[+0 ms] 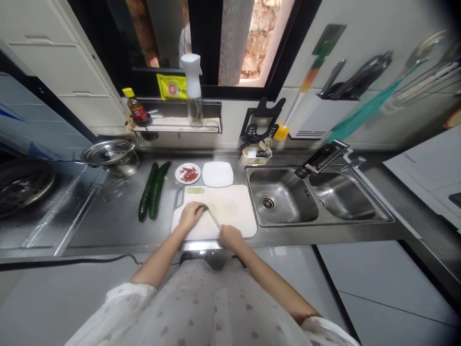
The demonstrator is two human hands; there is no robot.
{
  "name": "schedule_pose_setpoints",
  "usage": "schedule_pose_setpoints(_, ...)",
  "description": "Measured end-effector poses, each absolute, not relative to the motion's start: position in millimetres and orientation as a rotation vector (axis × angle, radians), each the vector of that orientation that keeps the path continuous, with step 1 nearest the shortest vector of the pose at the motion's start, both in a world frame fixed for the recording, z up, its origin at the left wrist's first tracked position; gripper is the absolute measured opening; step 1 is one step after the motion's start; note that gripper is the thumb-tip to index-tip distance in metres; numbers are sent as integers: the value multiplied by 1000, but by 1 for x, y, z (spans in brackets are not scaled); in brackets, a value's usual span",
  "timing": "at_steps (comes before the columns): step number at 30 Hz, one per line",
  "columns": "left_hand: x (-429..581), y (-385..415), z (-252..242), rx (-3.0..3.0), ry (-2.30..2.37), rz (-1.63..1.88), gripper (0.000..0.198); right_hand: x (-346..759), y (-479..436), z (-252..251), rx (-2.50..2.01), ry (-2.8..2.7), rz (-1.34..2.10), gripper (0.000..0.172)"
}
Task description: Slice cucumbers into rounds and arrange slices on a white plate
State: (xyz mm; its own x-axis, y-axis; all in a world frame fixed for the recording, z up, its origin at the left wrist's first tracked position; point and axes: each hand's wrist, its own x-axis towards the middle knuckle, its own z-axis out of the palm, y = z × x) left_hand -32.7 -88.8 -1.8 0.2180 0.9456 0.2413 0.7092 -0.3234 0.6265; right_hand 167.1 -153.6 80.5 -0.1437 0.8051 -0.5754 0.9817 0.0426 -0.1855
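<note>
On a white cutting board (237, 206) my left hand (190, 216) is closed around a short dark green piece of cucumber (205, 207), mostly hidden under the fingers. My right hand (230, 237) grips a knife (213, 217) by its handle, and the blade's tip reaches the cucumber piece. A row of thin pale cucumber slices (195, 191) lies near the board's far left corner. Behind the board stand a small plate (178, 178) with chopped red bits (188, 174) and a white square plate (218, 174). Two whole cucumbers (151, 192) lie left of the board.
A double steel sink (284, 192) with a black faucet (320, 161) adjoins the board on the right. At the back left sits a lidded pot (113, 156). A wall rack (173, 129) carries a sauce bottle (137, 108) and a spray bottle (194, 91). A knife holder (320, 115) hangs at right.
</note>
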Motion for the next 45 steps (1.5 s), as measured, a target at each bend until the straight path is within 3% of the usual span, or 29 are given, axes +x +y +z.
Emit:
schedule_pose_setpoints(13, -32, -89, 0, 2124, 1559, 816, 20, 178, -159, 92, 1806, 2017, -774, 31)
schedule_pose_setpoints(25, -31, -100, 5, 2092, 1617, 846, 24, 192, -156, 94, 1930, 2021, -508, 34)
schedule_pose_setpoints(34, -33, -89, 21, 1945, 1743, 1059, 27, 196, -153, 96, 1977, 2103, -427, 36)
schedule_pose_setpoints(45, -6, -83, 61, 2098, 1347, 561, 31, 201, -155, 100, 1981, 2240, -227, 40)
